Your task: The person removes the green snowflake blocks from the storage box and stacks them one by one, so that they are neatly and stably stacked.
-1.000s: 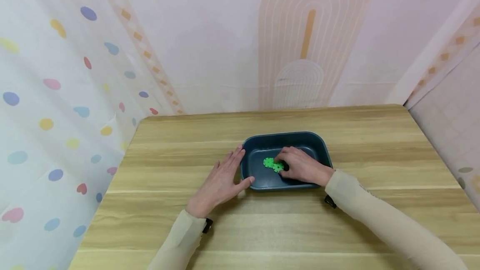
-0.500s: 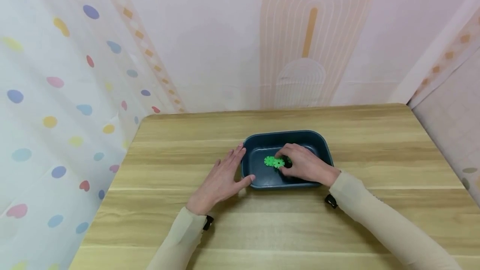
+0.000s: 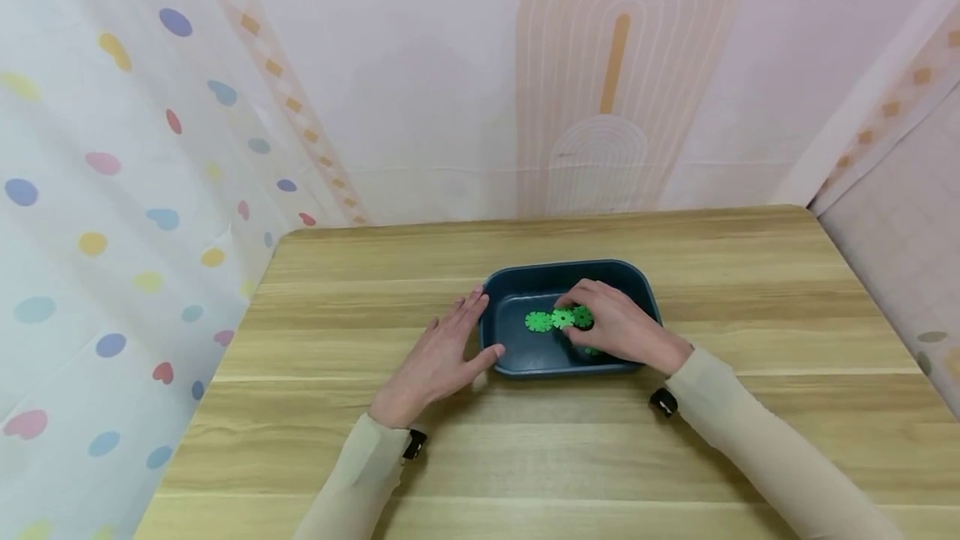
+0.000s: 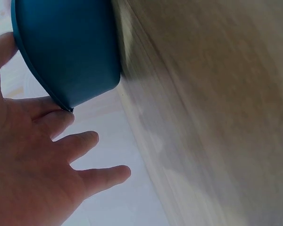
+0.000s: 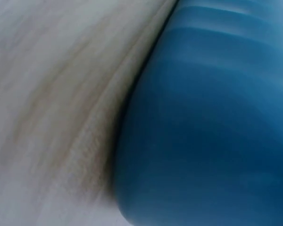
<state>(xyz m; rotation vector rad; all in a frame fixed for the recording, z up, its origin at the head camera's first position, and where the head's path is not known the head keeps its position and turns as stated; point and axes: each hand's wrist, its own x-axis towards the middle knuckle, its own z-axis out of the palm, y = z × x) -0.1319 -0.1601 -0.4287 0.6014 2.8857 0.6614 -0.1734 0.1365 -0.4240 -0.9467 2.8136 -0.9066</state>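
Observation:
A dark blue rectangular tray (image 3: 517, 368) stands on the table. Inside it several green notched discs show; one disc (image 3: 537, 322) lies left of the right hand (image 3: 611, 323). The thumb and index finger of that hand pinch another disc (image 3: 562, 319), which touches or overlaps its left neighbour. A darker green disc (image 3: 582, 317) shows beneath the fingers, and part of one more (image 3: 592, 351) below the palm. The left hand (image 3: 435, 365) rests at the tray's left end, fingers spread; in the left wrist view its fingertips touch the rim (image 4: 42, 84). The right wrist view shows only the tray's outer wall (image 5: 203, 132) and tabletop.
The wood-grain table (image 3: 360, 290) extends around the tray on every side. A patterned curtain (image 3: 420, 90) hangs behind the table's far edge, and a dotted one (image 3: 135, 273) along the left side.
The right hand has shifted slightly right and back inside the tray, and the pinched disc has moved with it. More green discs show around the fingers. The left hand keeps its place.

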